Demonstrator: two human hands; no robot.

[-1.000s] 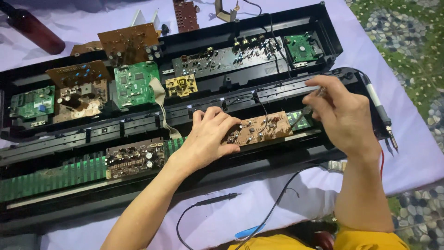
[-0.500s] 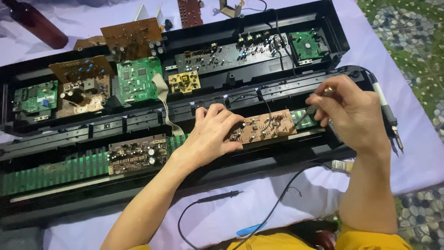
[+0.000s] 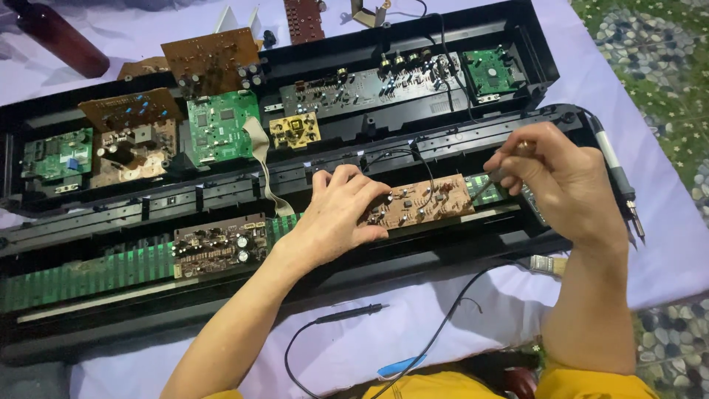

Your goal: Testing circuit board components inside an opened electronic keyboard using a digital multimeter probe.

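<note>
An opened black electronic keyboard case [image 3: 354, 255] lies across a purple cloth, with several circuit boards inside. My left hand [image 3: 336, 214] rests flat on the left end of a small brown circuit board [image 3: 425, 203] and holds it against the case. My right hand [image 3: 565, 185] is closed on a thin metal tool [image 3: 489, 181]. The tool's tip sits at the right end of that brown board, next to a small green board [image 3: 484, 188].
Green and brown boards [image 3: 218, 125] fill the case's upper half. A long green strip [image 3: 88, 270] and a brown board [image 3: 218, 246] lie lower left. A soldering iron [image 3: 617, 174] rests at right, a black probe [image 3: 347, 315] and cables on the cloth [image 3: 413, 332], a dark bottle [image 3: 55, 37] top left.
The view has shifted slightly. My right hand has lowered the tool to the brown board's right end. My left hand stays on the board.
</note>
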